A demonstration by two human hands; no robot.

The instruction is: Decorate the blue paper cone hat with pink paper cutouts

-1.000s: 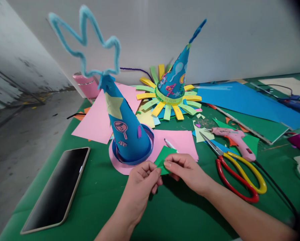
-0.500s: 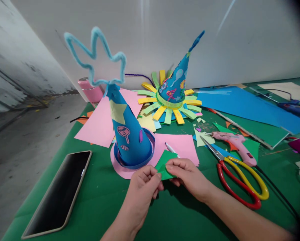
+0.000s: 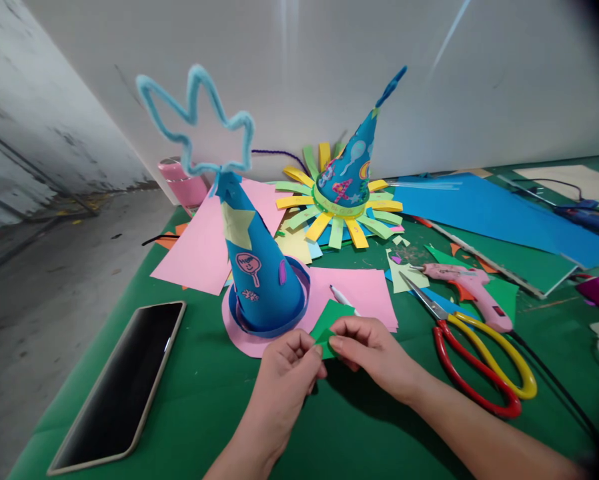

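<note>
Between my two hands is a small piece of green paper (image 3: pixel 333 316), pinched at its near end. My left hand (image 3: pixel 292 367) grips its left corner between thumb and fingers. On the other side my right hand (image 3: pixel 372 350) pinches it, thumb on top. Just beyond my left hand stands a blue paper cone hat (image 3: pixel 264 280) with a pink brim, a pale star, stickers and a light blue pipe-cleaner shape (image 3: pixel 194 120) at its tip. A white marker (image 3: pixel 340 295) lies on pink paper behind the green piece.
To the right lie red-and-yellow scissors (image 3: pixel 479 360) and a pink glue gun (image 3: pixel 472 283) with its cord. A phone (image 3: pixel 122 380) rests at left. Farther back are a second decorated cone hat (image 3: pixel 347 170), blue sheets (image 3: pixel 499 207), a pink bottle (image 3: pixel 182 183) and paper scraps.
My right thumb has shifted slightly left on the green paper. Both hands keep their pinch, and the view has moved a little.
</note>
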